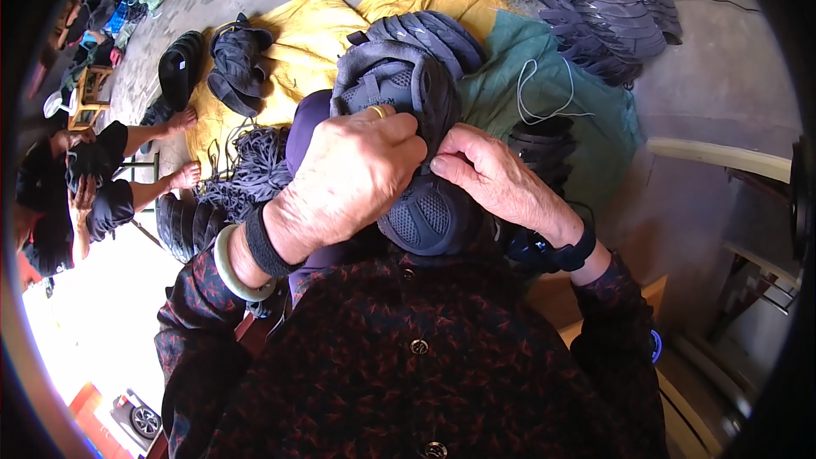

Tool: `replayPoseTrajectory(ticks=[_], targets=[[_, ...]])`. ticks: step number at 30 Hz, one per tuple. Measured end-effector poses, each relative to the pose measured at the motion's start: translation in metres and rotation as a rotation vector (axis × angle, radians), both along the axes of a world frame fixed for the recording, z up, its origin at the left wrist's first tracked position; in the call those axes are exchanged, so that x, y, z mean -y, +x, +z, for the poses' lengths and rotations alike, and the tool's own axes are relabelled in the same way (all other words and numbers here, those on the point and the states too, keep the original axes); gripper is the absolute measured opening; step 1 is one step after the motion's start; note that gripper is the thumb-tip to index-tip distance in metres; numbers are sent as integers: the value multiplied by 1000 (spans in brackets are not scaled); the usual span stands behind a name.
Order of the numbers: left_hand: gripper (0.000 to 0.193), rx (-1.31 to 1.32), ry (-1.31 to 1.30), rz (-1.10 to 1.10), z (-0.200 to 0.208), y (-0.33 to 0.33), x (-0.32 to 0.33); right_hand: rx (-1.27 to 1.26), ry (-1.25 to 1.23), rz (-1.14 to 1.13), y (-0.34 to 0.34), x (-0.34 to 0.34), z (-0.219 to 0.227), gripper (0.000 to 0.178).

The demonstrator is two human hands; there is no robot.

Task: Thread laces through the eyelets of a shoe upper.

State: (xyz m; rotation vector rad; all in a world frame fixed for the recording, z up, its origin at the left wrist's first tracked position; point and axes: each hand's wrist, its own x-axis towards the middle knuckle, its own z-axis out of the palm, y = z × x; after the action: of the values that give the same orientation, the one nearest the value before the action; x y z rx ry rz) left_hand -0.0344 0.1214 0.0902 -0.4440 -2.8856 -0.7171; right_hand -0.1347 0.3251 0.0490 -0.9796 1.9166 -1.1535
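A dark grey-black shoe (427,219) with a mesh toe lies on my lap, its toe toward me and its padded collar away from me. My left hand (353,172) is closed over the middle of the shoe, fingers curled against the lacing area. What its fingertips pinch is hidden beneath them. My right hand (493,172) is at the right side of the same opening, thumb and fingers pressed together. Anything thin between them is too dark to make out. Both hands nearly touch across the shoe.
A tangled heap of dark laces (255,161) lies to my left. Stacked dark shoe parts (429,38) rest beyond the shoe, with a larger pile (608,13) far right. Yellow cloth (297,34) and green sheeting (501,59) cover the floor. Another person (85,178) sits at left, holding a dark object.
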Motion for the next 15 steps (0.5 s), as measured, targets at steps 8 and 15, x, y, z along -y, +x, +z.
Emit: replayPoseTrajectory(ticks=[8, 15], targets=[[21, -50, -200, 435, 40, 28, 98, 38, -29, 49, -10, -11, -6, 24], [16, 185, -1001, 1072, 0, 307, 463, 53, 38, 199, -20, -1, 19, 18]])
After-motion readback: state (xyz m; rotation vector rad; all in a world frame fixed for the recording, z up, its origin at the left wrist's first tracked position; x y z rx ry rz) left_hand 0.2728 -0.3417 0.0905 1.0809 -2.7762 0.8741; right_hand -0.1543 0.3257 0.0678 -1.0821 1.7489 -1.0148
